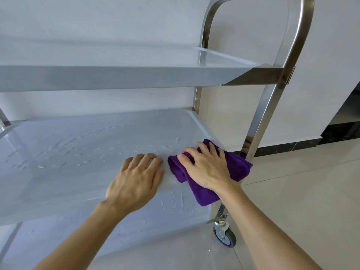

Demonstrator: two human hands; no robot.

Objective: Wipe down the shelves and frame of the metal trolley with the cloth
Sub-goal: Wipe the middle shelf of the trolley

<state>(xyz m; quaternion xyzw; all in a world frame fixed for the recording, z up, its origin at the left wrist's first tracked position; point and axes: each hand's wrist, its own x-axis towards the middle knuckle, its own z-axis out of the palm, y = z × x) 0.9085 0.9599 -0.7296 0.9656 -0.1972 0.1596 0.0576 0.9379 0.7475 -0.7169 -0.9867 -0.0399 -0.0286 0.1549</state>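
Note:
A steel trolley stands before me with a top shelf (136, 76), a middle shelf (78, 152) and a lower shelf (136, 221). Water streaks and droplets lie on the middle shelf. A folded purple cloth (236, 168) lies on the middle shelf's right front corner, hanging over its front edge. My right hand (206, 168) presses flat on the cloth with fingers spread. My left hand (136, 182) rests on the shelf's front rim just left of the cloth, fingers over the edge onto the shelf.
The trolley's right frame post (272, 106) rises beside the cloth and bends into a handle at the top. A caster wheel (224, 237) sits on the pale tiled floor (302, 201). A white wall stands behind, with a dark skirting at the right.

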